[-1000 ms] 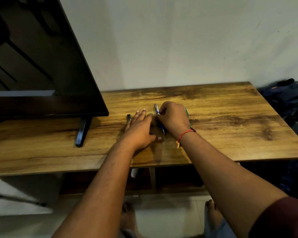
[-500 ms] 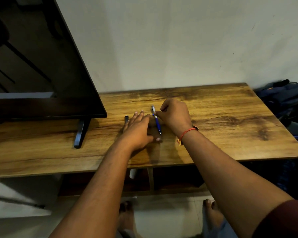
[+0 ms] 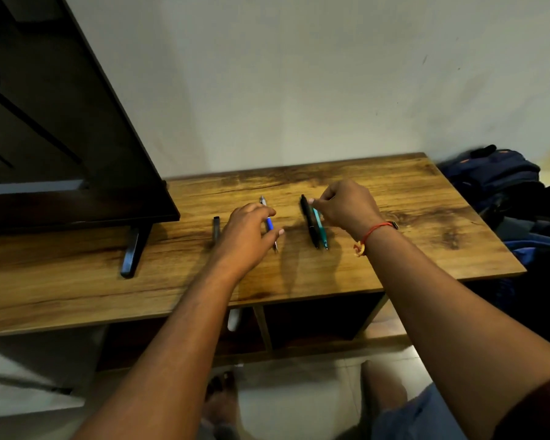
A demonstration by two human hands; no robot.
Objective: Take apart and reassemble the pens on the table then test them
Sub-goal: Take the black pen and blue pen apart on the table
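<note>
A blue pen (image 3: 269,224) with a silver top lies on the wooden table (image 3: 410,223). My left hand (image 3: 246,239) rests over it, with index finger and thumb closed on its barrel. To the right, a black pen (image 3: 309,222) and a teal pen (image 3: 322,231) lie side by side. My right hand (image 3: 346,208) is above their far ends, with fingertips pinched at the top of the teal pen, right beside the black one. The teal pen's top is hidden under the hand. A small dark pen part (image 3: 216,228) lies just left of my left hand.
A large black TV (image 3: 61,138) on a slanted foot (image 3: 134,249) fills the table's left half. Dark blue bags (image 3: 502,182) are piled past the right edge. A white wall runs along the back. Open shelves and my bare feet are below the table's front edge.
My hands were together over the pens and have moved apart. The blue pen passed from my right hand to my left. The black and teal pens now show under my right hand.
</note>
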